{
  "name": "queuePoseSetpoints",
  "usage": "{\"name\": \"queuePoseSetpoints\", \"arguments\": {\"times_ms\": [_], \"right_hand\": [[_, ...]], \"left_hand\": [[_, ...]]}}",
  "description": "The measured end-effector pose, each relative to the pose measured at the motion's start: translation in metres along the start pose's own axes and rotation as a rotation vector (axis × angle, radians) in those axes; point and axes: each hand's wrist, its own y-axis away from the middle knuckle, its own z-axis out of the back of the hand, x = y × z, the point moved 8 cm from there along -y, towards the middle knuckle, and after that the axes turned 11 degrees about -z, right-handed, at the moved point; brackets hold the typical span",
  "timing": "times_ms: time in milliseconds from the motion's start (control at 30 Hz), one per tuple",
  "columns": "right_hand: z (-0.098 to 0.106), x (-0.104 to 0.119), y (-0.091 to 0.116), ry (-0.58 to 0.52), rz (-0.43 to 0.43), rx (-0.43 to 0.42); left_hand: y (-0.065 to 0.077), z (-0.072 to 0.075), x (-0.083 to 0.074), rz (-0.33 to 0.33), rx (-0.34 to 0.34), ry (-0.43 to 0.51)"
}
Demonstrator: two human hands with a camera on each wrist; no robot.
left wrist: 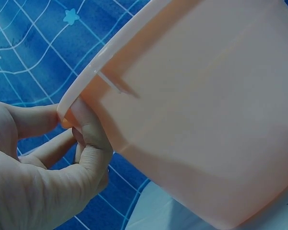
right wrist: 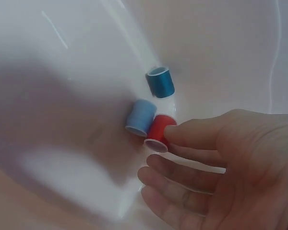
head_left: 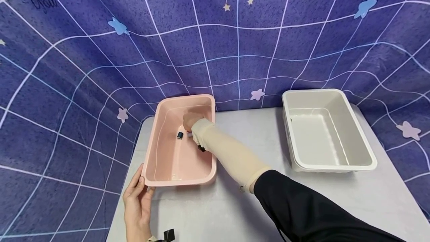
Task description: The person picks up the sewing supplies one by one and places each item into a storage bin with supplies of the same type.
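Red cylindrical thread spool with a pale end rim [right wrist: 159, 135] on the floor of a pale pink plastic basin [head_left: 188, 163], at the left side of the scene. Right hand [right wrist: 240, 177] at it: thumb tip on the red side, index finger passing behind, partly hidden, so the hold reads as a narrow pinch; the other three fingers loosely bent, holding nothing. Whether the spool is clear of the floor, cannot tell. Light blue spool of the same form [right wrist: 141, 117] close against the red one; actual contact uncertain. Dark teal spool [right wrist: 161, 84] just beside the blue, apart from the hand; from the head view it lies left of the right hand, on bare basin floor, the red one being hidden there. Left hand [left wrist: 48, 177] at the basin's near left corner, thumb and fingers closed on the rim from either side. Right forearm in a cream cuff [head_left: 231, 150] and black sleeve [head_left: 312, 204], crossing the basin's right edge. Off to the right, well apart, an off-white rectangular plastic tub [head_left: 312, 137]. Both containers on a pale grey tabletop [head_left: 248, 133]. Beyond, and along the left, blue-violet cloth [head_left: 218, 47] with wavy grid lines and stars.
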Motion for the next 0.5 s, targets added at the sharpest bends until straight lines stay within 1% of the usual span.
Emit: {"name": "queuePoseSetpoints", "arguments": {"times_ms": [100,200,233,267,367,433,467,500], "right_hand": [[0.000,0.001,-0.001,-0.024,0.018,0.025],[0.004,0.002,0.001,-0.039,0.058,0.054],[0.001,0.003,-0.008,-0.046,0.063,0.046],[-0.001,0.003,-0.013,-0.046,0.065,0.040],[0.006,0.003,-0.007,-0.067,0.086,0.044],[0.008,0.003,-0.003,-0.078,0.082,0.055],[0.014,0.002,0.010,-0.081,0.085,0.072],[0.016,0.002,0.013,-0.087,0.085,0.076]], "left_hand": [[0.000,0.000,0.000,0.001,-0.009,-0.006],[0.000,0.002,0.000,0.011,-0.035,-0.013],[0.000,0.002,0.000,0.015,-0.040,-0.015],[-0.001,0.002,0.000,0.017,-0.045,-0.020],[-0.002,0.002,0.000,0.021,-0.064,-0.017],[-0.002,0.002,0.000,0.022,-0.069,-0.019],[-0.002,0.002,0.001,0.024,-0.074,-0.021],[-0.002,0.003,0.001,0.026,-0.079,-0.020]]}}
